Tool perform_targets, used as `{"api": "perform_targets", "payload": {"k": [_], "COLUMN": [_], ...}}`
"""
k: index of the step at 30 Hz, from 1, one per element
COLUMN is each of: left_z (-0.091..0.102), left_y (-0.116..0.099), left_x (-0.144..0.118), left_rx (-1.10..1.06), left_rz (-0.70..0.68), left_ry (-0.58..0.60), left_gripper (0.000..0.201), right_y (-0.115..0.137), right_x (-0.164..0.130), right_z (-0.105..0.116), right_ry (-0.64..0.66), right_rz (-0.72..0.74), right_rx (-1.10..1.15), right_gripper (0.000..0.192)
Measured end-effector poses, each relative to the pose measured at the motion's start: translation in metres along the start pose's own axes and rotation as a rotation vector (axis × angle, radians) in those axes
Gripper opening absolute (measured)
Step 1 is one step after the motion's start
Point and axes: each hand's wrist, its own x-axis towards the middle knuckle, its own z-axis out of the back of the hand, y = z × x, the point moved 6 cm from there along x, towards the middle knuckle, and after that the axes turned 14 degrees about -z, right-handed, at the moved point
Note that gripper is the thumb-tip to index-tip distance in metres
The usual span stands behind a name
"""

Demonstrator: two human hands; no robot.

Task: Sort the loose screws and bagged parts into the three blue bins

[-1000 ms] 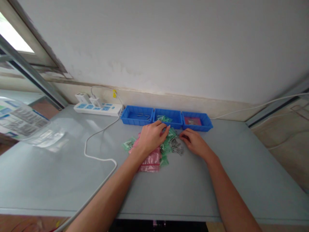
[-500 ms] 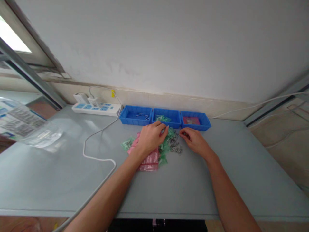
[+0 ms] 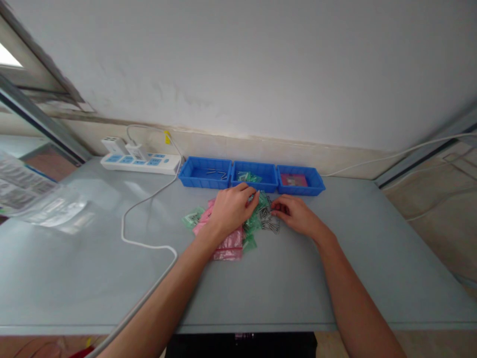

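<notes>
Green plastic bags [image 3: 253,223] lie under and beside the left hand [image 3: 234,204], which rests palm-down with fingers curled over them; whether it grips one, I cannot tell. Pink zip bags [image 3: 230,246] spread beneath that hand and its wrist, and a separate green bag [image 3: 192,218] sticks out to its left. Between the two hands sits a loose pile of metal screws [image 3: 271,226]. At the pile's right edge, the right hand [image 3: 295,214] has thumb and fingertips drawn close together; whether a screw is pinched there is too small to tell. Just beyond both hands stand three blue bins in a row: the left bin [image 3: 196,180] with slender metal pieces [image 3: 222,176], the middle bin [image 3: 261,187] with green bags, the right bin [image 3: 302,190] with a pink bag [image 3: 293,180].
</notes>
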Motion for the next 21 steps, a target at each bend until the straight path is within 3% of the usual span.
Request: {"api": "perform_targets", "payload": {"k": [21], "left_z": [0.0004], "left_y": [-0.0011], "left_x": [0.0002], "left_rx": [-0.005], "left_rz": [-0.008], "left_ry": [0.003], "left_gripper": [0.031], "right_y": [0.0036], "right_x": [0.0026], "right_z": [-0.0082], "right_ry": [-0.087], "right_rz": [0.039], "right_rx": [-0.023], "right_gripper": [0.009]}}
